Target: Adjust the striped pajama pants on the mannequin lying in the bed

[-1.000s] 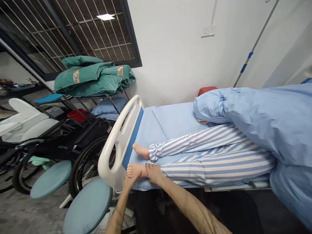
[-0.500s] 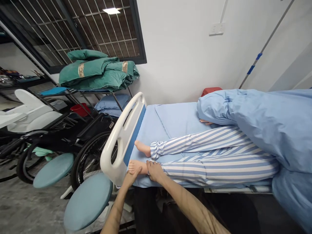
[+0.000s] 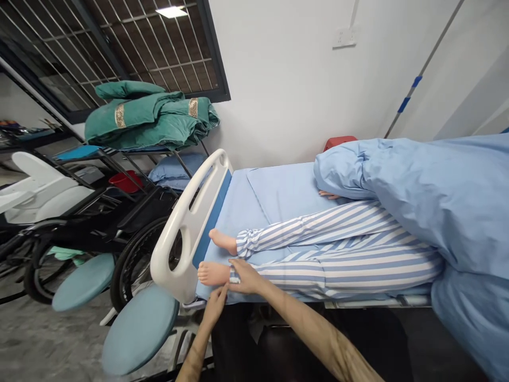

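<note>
Two bare feet stick out of blue-and-white striped pyjama trousers (image 3: 342,270) on a bed; a person or a manikin, I cannot tell. My right hand (image 3: 247,278) is wrapped round the near trouser leg at the ankle, on the cuff (image 3: 234,275). Below it, my left hand (image 3: 216,303) has its fingertips at the cuff's lower edge, close to my right thumb; its grip is partly hidden. The near foot (image 3: 212,273) rests just left of both hands, toes up. Farther back lies the other foot (image 3: 222,241), its cuff gathered at the ankle.
A white footboard (image 3: 163,265) closes the bed's left end. A blue quilt (image 3: 417,175) covers the figure's upper part, with fingers showing under its edge. Round stools (image 3: 141,329), a wheelchair (image 3: 135,265) and a rack with green bedding (image 3: 147,122) stand to the left.
My left hand has left the near foot and moved down and right to the cuff. The near cuff now reaches lower over the ankle, under my right hand. The view has shifted slightly.
</note>
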`<state>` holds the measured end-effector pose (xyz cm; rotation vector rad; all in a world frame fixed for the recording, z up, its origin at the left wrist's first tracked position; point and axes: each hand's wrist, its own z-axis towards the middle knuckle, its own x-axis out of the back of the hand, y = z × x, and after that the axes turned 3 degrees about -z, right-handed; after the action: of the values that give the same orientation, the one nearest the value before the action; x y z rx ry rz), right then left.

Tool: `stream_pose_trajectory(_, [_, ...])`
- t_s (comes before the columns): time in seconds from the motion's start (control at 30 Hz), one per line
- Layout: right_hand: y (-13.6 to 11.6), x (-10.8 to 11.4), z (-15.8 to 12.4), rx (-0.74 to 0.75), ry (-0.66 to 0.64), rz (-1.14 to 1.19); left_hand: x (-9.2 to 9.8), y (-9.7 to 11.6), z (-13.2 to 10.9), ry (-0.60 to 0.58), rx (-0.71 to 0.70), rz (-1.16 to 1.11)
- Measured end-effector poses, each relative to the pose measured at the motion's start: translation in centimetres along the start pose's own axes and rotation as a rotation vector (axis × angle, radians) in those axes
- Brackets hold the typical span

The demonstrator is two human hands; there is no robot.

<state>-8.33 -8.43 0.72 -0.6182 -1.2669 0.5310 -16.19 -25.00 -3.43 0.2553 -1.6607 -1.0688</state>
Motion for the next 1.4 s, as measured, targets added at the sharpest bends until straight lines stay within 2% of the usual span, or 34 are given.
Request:
stream_pose_trajectory(0.07, [1.0, 2.5, -1.8, -0.035, 0.118, 0.051, -0.6, 1.7, -1.5, -0.025, -0.021, -0.017])
stream_pose_trajectory(0.17, [3.6, 7.0, -5.3, -0.199, 0.201, -0.014, -2.2, 5.0, -1.7, 0.050, -0.122, -0.004])
stream_pose_trajectory(0.27, [6.7, 11.0, -9.0, -0.351, 0.212, -0.109, -4.6, 8.2, 0.4, 0.079, -0.235, 0.027])
stream_pose_trajectory(0.4, [9.5, 13.8, -13.0, -0.479, 0.191, -0.202, -7.5, 10.1, 3.1, 0.045, -0.195, 0.264])
stream_pose_trajectory(0.5, [10.0, 14.1, -14.6, -0.513, 0.135, -0.284, -8.2, 9.9, 3.6, -0.003, -0.174, 0.457])
stream_pose_trajectory(0.67, [9.6, 13.5, -14.7, -0.540, 0.106, -0.422, -7.1, 9.4, 4.0, -0.127, -0.284, 0.516])
stream_pose_trajectory(0.77, [9.4, 13.2, -14.4, -0.528, 0.114, -0.445, -6.6, 10.6, 5.3, -0.133, -0.260, 0.424])
stream_pose_trajectory(0.87, [9.3, 13.2, -14.3, -0.520, 0.123, -0.446, -6.7, 13.1, 7.5, -0.102, -0.307, 0.279])
stream_pose_trajectory(1.0, [9.5, 13.0, -14.1, -0.525, 0.119, -0.464, -8.3, 16.3, 11.0, -0.079, -0.301, 0.089])
stream_pose_trajectory(1.1, [9.7, 12.7, -14.0, -0.525, 0.107, -0.490, -10.0, 17.2, 13.9, -0.031, -0.232, -0.100])
stream_pose_trajectory(1.23, [10.0, 12.2, -13.8, -0.533, 0.089, -0.533, -11.6, 15.9, 17.1, 0.005, -0.125, -0.300])
stream_pose_trajectory(1.4, [10.1, 12.0, -13.9, -0.531, 0.101, -0.578, -11.8, 12.9, 18.9, -0.009, -0.141, 0.070])
